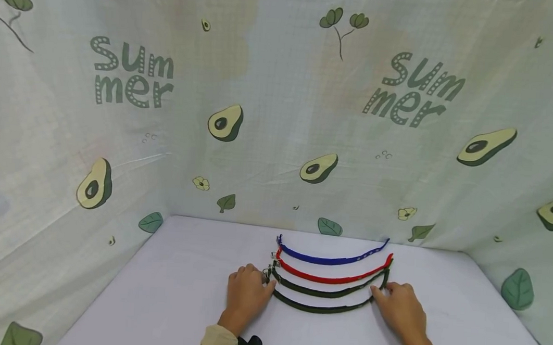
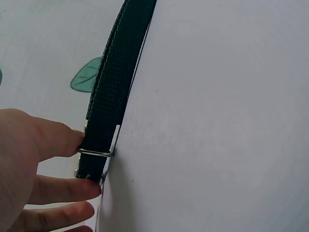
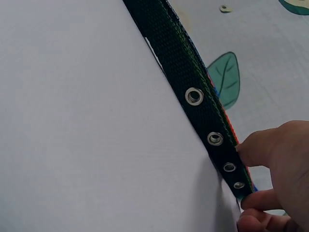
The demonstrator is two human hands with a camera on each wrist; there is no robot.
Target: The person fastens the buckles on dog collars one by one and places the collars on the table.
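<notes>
A dark green collar (image 1: 323,310), of woven webbing, lies curved nearest me on the white table. My left hand (image 1: 247,298) pinches its buckle end between thumb and fingers; a metal loop (image 2: 96,152) shows there in the left wrist view. At the opposite end, my right hand (image 1: 402,313) pinches the strap's tip. Several metal eyelets (image 3: 215,138) run along that end in the right wrist view. Behind it lie another dark green collar (image 1: 328,294), a red collar (image 1: 332,280) and a blue collar (image 1: 325,261), arched in a row.
The white table (image 1: 171,292) reaches back to a hanging cloth (image 1: 281,89) printed with avocados, leaves and lettering. The blue collar lies closest to the table's back edge. Metal buckles line up at the collars' left ends.
</notes>
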